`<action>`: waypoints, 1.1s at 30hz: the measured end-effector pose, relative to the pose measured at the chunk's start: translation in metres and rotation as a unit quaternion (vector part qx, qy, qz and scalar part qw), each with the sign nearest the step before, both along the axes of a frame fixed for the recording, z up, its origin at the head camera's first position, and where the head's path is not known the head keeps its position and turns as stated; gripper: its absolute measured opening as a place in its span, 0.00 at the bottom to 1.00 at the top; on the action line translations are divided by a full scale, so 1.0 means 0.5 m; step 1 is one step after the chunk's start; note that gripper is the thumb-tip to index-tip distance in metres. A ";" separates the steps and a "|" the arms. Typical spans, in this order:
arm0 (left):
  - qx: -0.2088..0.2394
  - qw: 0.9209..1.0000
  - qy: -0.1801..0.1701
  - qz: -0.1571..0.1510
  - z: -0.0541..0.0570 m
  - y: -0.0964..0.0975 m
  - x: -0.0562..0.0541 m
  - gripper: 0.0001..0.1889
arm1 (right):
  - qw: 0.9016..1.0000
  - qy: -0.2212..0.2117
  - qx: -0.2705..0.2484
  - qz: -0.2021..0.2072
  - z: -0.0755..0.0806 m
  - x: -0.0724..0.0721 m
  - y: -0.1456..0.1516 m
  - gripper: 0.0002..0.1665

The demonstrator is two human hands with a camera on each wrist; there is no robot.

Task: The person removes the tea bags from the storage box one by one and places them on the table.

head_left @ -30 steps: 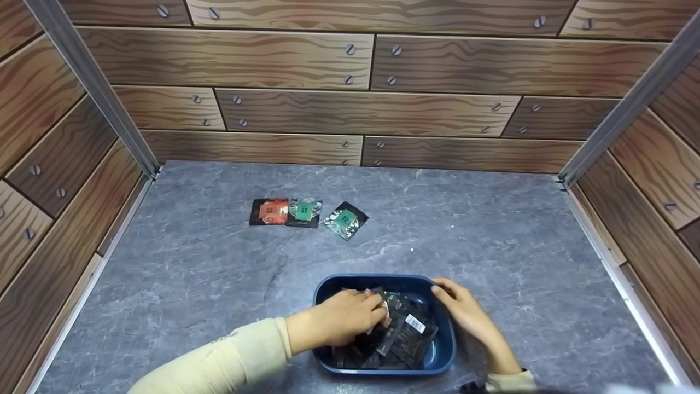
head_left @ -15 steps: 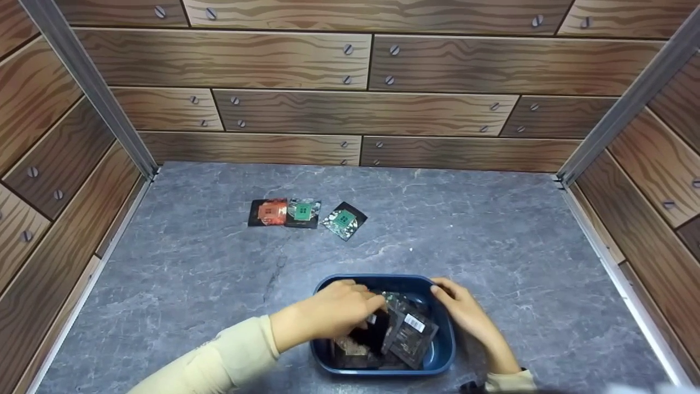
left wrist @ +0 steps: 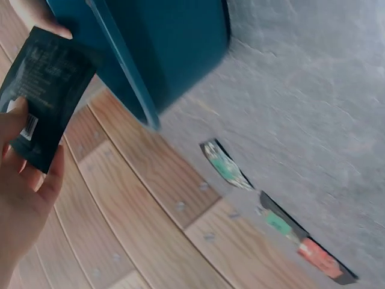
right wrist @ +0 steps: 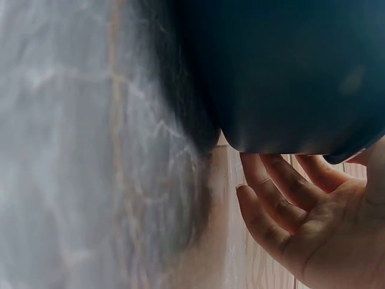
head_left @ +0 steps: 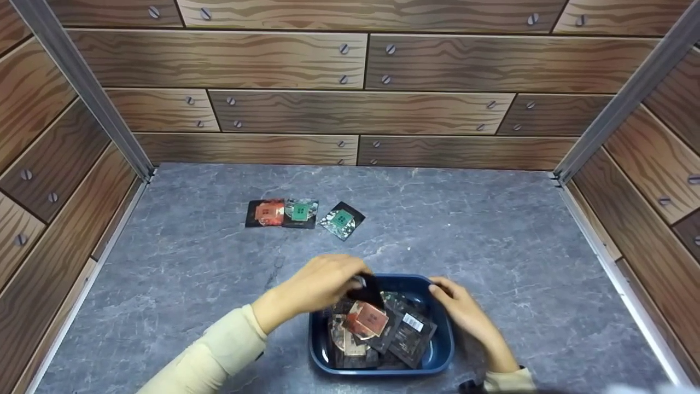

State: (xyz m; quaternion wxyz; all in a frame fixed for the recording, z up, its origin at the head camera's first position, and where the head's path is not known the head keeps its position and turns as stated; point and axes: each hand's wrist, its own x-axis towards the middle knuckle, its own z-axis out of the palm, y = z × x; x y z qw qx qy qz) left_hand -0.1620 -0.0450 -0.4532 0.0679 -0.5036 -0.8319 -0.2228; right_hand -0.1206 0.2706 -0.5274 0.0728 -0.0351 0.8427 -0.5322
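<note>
My left hand [head_left: 320, 282] pinches a black foil sachet [head_left: 367, 290] over the left back part of a blue plastic bin [head_left: 383, 372]. In the left wrist view, the sachet [left wrist: 51, 90] shows its printed back with a white barcode label, between thumb and fingers. Inside the bin lie more sachets: one with a red front [head_left: 371, 320], one with a beige front [head_left: 353, 345] and a black one [head_left: 410, 342] with its barcode up. My right hand [head_left: 467, 312] holds the bin's back right corner, its thumb at the rim and its fingers [right wrist: 280, 198] against the outer wall.
Farther back on the grey marbled table [head_left: 492, 235] lie a red-fronted sachet [head_left: 265, 213], a green-fronted sachet [head_left: 301, 212] touching it, and another green one [head_left: 342, 220] turned askew to their right. Wood-patterned walls [head_left: 284, 112] close off the back and both sides.
My left hand has risen from the pile toward the bin's back left, lifting a black sachet. The red and beige sachets beneath are now uncovered. My right hand has stayed on the bin.
</note>
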 end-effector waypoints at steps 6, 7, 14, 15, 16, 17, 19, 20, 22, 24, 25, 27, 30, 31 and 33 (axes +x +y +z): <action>0.038 0.997 -0.016 0.058 0.002 -0.030 -0.029 0.14 | 1.000 -0.006 0.003 -0.007 0.004 0.001 -0.002 0.20; 0.045 0.997 -0.014 0.066 0.001 -0.035 -0.033 0.14 | 1.000 -0.008 0.003 -0.009 0.005 0.001 -0.002 0.20; 0.133 0.983 0.052 0.115 -0.018 -0.077 -0.068 0.11 | 1.000 -0.013 0.008 -0.017 0.004 0.001 -0.003 0.20; 0.146 0.980 0.061 0.122 -0.022 -0.084 -0.074 0.12 | 1.000 -0.013 0.008 -0.018 0.004 0.002 -0.004 0.20; 0.154 0.977 0.065 0.133 -0.026 -0.093 -0.080 0.12 | 1.000 -0.013 0.008 -0.019 0.004 0.002 -0.004 0.20; 0.157 0.974 0.071 0.144 -0.029 -0.102 -0.086 0.12 | 1.000 -0.014 0.008 -0.019 0.003 0.002 -0.004 0.20; 0.160 0.969 0.083 0.170 -0.038 -0.121 -0.098 0.12 | 1.000 -0.015 0.006 -0.020 0.003 0.003 -0.004 0.20; 0.158 0.966 0.089 0.184 -0.042 -0.131 -0.104 0.12 | 1.000 -0.015 0.005 -0.020 0.002 0.003 -0.003 0.20; 0.155 0.959 0.097 0.217 -0.051 -0.151 -0.113 0.13 | 1.000 -0.014 0.000 -0.016 0.002 0.003 -0.003 0.20; 0.160 0.951 0.099 0.247 -0.061 -0.172 -0.121 0.14 | 1.000 -0.012 -0.002 -0.012 0.002 0.003 -0.002 0.20; 0.164 0.947 0.096 0.261 -0.066 -0.181 -0.124 0.14 | 1.000 -0.010 -0.001 -0.011 0.002 0.003 -0.002 0.20; 0.170 0.940 0.081 0.285 -0.075 -0.200 -0.131 0.13 | 1.000 -0.009 0.000 -0.009 0.002 0.002 -0.002 0.20; 0.177 0.930 0.050 0.318 -0.085 -0.224 -0.139 0.13 | 1.000 -0.007 0.005 -0.010 0.001 0.002 -0.002 0.20; 0.179 0.927 0.038 0.328 -0.089 -0.232 -0.142 0.12 | 1.000 -0.007 0.005 -0.011 0.001 0.002 -0.002 0.20; 0.186 0.918 0.016 0.350 -0.096 -0.247 -0.146 0.12 | 1.000 -0.008 0.004 -0.007 0.001 0.002 -0.002 0.21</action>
